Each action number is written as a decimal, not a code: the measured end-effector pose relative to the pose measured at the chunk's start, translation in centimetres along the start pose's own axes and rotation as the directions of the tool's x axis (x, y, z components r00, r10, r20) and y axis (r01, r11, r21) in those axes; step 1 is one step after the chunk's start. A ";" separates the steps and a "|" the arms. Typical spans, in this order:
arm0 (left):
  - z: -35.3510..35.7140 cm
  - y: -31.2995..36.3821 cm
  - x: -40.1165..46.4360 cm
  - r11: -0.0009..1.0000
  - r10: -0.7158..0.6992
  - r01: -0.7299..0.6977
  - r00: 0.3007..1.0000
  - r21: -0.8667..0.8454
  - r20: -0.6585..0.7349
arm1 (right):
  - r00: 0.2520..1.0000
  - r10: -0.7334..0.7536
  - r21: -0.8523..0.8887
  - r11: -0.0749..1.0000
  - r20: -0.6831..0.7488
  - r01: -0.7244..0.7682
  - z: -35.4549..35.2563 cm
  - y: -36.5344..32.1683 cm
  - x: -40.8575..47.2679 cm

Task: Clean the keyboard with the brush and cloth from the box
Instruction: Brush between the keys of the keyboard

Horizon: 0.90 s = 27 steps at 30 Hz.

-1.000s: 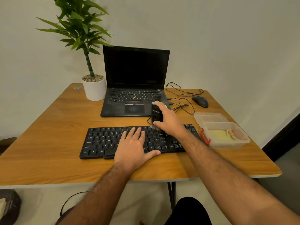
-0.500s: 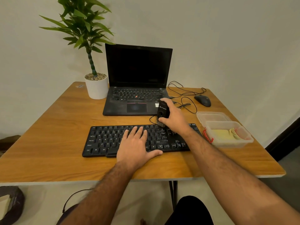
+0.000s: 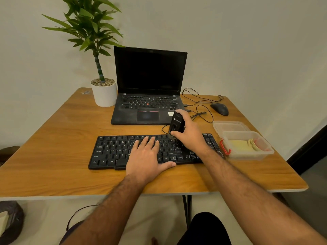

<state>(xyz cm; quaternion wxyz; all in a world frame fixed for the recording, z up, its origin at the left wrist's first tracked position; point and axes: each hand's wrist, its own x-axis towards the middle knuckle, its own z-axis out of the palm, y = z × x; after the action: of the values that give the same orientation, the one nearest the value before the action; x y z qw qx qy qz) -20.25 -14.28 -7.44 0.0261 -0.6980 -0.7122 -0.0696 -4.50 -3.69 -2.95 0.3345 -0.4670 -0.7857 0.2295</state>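
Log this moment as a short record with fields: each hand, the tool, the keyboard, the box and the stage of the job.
left hand: left hand lies flat on the keyboard, fingers straight, steadying it
right hand: right hand grips the brush
brush: black, upright, bristles down on the keyboard's top rows, right of centre
keyboard: black, on the table in front of the laptop
box: clear box, open, right of the keyboard, yellow cloth inside
stage: brushing; cloth not yet taken out

A home-office corner: a wooden worktop (image 3: 53,138) against a plain wall carries a laptop (image 3: 149,85), mouse (image 3: 219,108) and potted plant (image 3: 104,92).
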 end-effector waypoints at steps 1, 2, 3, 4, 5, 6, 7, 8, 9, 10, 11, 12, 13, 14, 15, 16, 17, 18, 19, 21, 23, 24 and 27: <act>0.0 0.0 0.0 1.000 0.001 -0.001 1.000 0.000 -0.004 | 1.000 -0.019 -0.027 0.999 0.000 0.019 0.2 0.0 -0.4; 0.1 0.0 0.0 1.000 0.001 -0.001 1.000 -0.001 -0.006 | 1.000 -0.031 -0.061 0.998 0.005 0.031 0.2 0.0 -0.6; 0.1 0.0 0.0 1.000 0.001 -0.001 1.000 -0.003 -0.006 | 0.999 -0.031 -0.088 0.996 0.017 0.032 -0.1 0.0 -0.8; 0.0 0.0 0.0 1.000 0.000 0.000 1.000 -0.005 -0.006 | 0.999 -0.020 -0.102 0.994 0.041 0.024 -0.5 -0.1 -0.9; 0.0 0.0 0.0 1.000 -0.001 0.001 1.000 -0.005 -0.006 | 0.997 -0.008 -0.110 0.994 0.073 0.016 -1.0 -0.3 -0.8; 0.0 0.0 0.0 1.000 -0.002 0.002 1.000 -0.004 -0.004 | 0.994 -0.003 -0.121 0.993 0.107 0.016 -1.5 -0.5 -0.6; -0.1 0.0 0.0 1.000 -0.002 0.002 1.000 -0.004 0.000 | 0.992 -0.001 -0.137 0.990 0.129 0.019 -1.9 -0.7 -0.4; -0.1 0.0 0.0 1.000 -0.003 0.003 1.000 -0.006 0.003 | 0.992 0.000 -0.153 0.988 0.127 0.019 -2.0 -0.8 -0.2; -0.1 0.0 0.0 1.000 -0.004 0.004 1.000 -0.005 0.003 | 0.995 0.003 -0.163 0.987 0.101 0.013 -2.0 -0.9 0.0; -0.1 0.0 0.0 1.000 -0.005 0.005 1.000 -0.004 0.001 | 0.998 0.009 -0.162 0.987 0.059 0.000 -1.9 -1.0 0.1; -0.1 0.1 -0.1 1.000 -0.005 0.005 1.000 -0.003 0.001 | 1.000 0.015 -0.150 0.989 0.017 -0.012 -1.6 -1.0 0.2; -0.1 0.1 -0.1 1.000 -0.005 0.005 1.000 -0.004 0.002 | 1.000 0.015 -0.134 0.991 -0.016 -0.017 -1.3 -1.0 0.2; -0.1 0.0 -0.1 1.000 -0.005 0.005 1.000 -0.005 0.004 | 0.999 0.015 -0.123 0.992 -0.033 -0.019 -1.0 -0.9 0.1; -0.1 0.0 -0.1 1.000 -0.005 0.005 1.000 -0.005 0.003 | 0.999 0.011 -0.129 0.992 -0.038 -0.015 -0.9 -0.9 0.0; -0.1 0.0 -0.1 1.000 -0.005 0.005 1.000 -0.005 -0.001 | 1.000 -0.001 -0.153 0.988 -0.027 -0.003 -0.8 -1.0 -0.1; -0.1 0.0 -0.1 1.000 -0.007 0.007 1.000 -0.007 -0.003 | 1.000 -0.019 -0.183 0.983 0.000 0.019 -0.9 -1.1 -0.2; -0.1 0.0 -0.1 1.000 -0.006 0.006 1.000 -0.009 0.000 | 0.999 -0.033 -0.203 0.978 0.042 0.041 -1.1 -1.2 -0.2; -0.1 0.0 -0.1 1.000 -0.006 0.006 1.000 -0.011 0.003 | 0.995 -0.036 -0.205 0.977 0.094 0.055 -1.4 -1.2 -0.2; -0.1 0.0 -0.1 1.000 -0.005 0.005 1.000 -0.012 0.003 | 0.988 -0.028 -0.192 0.980 0.149 0.057 -1.7 -1.3 -0.2; -0.2 0.0 0.0 1.000 -0.005 0.005 1.000 -0.016 0.003 | 0.980 -0.013 -0.171 0.984 0.200 0.049 -2.2 -1.5 0.0; -0.2 0.1 -0.1 1.000 -0.008 0.009 1.000 -0.016 0.006 | 0.991 -0.010 -0.130 0.991 0.133 0.027 -2.2 -1.5 0.0; -0.2 0.1 -0.1 1.000 -0.009 0.010 1.000 -0.014 0.004 | 0.997 -0.004 -0.085 0.996 0.077 0.011 -2.0 -1.5 -0.2; -0.1 0.1 -0.1 1.000 -0.012 0.012 1.000 -0.013 -0.003 | 0.999 0.029 0.031 0.999 -0.017 -0.028 -1.1 -1.0 -0.9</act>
<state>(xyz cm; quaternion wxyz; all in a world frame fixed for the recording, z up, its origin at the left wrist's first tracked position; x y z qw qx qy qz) -20.15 -14.35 -7.35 0.0221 -0.6939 -0.7157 -0.0754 -3.94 -4.88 -1.80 0.3453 -0.4749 -0.7724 0.2422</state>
